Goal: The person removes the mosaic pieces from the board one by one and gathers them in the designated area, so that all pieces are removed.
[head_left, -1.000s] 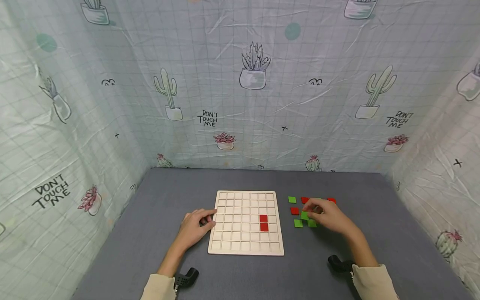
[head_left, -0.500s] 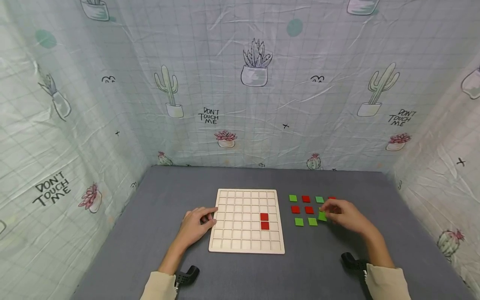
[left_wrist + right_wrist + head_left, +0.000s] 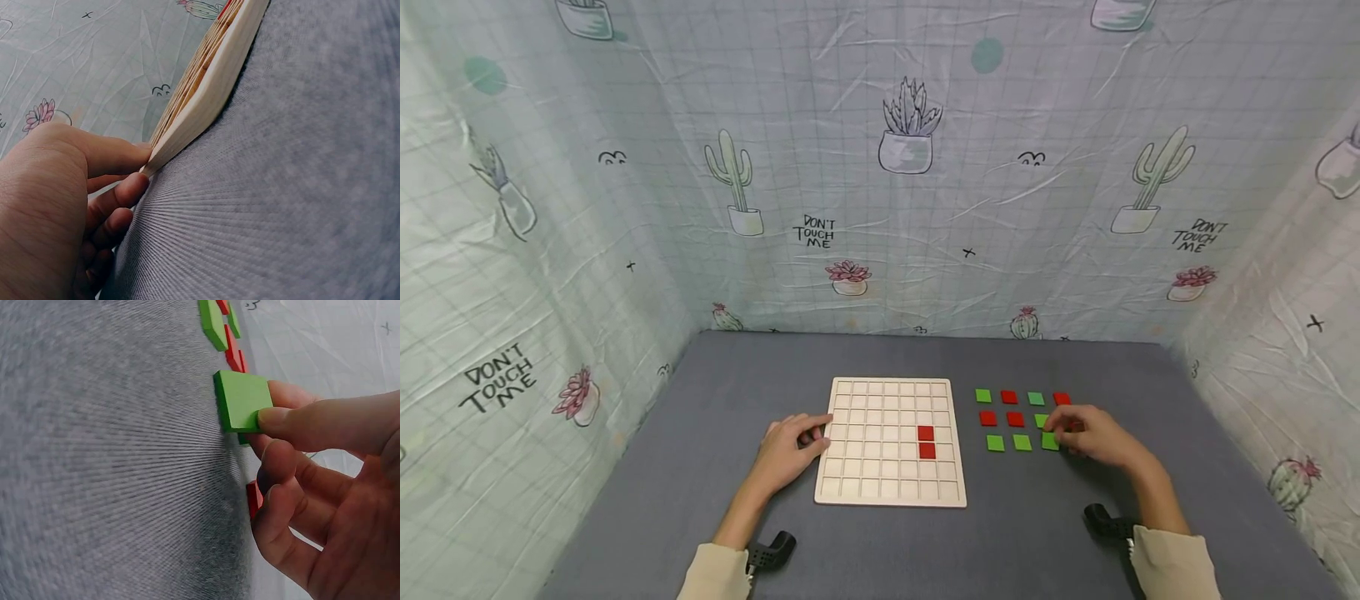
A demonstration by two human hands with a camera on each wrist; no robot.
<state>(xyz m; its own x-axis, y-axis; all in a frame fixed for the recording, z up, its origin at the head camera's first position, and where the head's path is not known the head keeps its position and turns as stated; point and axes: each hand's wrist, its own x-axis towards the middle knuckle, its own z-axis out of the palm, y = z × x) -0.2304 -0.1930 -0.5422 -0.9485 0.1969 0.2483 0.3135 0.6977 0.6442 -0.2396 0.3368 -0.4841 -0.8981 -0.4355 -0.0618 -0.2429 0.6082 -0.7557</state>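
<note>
A pale wooden grid board point(image 3: 880, 493) lies mid-table; two red square tiles point(image 3: 926, 433) sit one in front of the other in its right part. My left hand point(image 3: 792, 448) is at its left edge, thumb and finger gripping the rim; the left wrist view shows the fingertips point(image 3: 134, 184) right at the board's corner edge point(image 3: 206, 106). To the right of the board, my right hand point(image 3: 1097, 435) pinches a green square tile point(image 3: 244, 400) between thumb and fingers, close over the table at the near end of the loose tiles. Its other fingers are curled.
Several loose red and green tiles point(image 3: 1015, 419) lie in rough rows right of the board. A red tile point(image 3: 1062, 399) lies just beyond my right hand, which partly hides another. Patterned cloth point(image 3: 910, 250) walls the back and sides of the grey table point(image 3: 895, 550).
My right hand has moved right over the tiles with the green tile, then slightly nearer me and down. The left hand has stayed at the board's edge.
</note>
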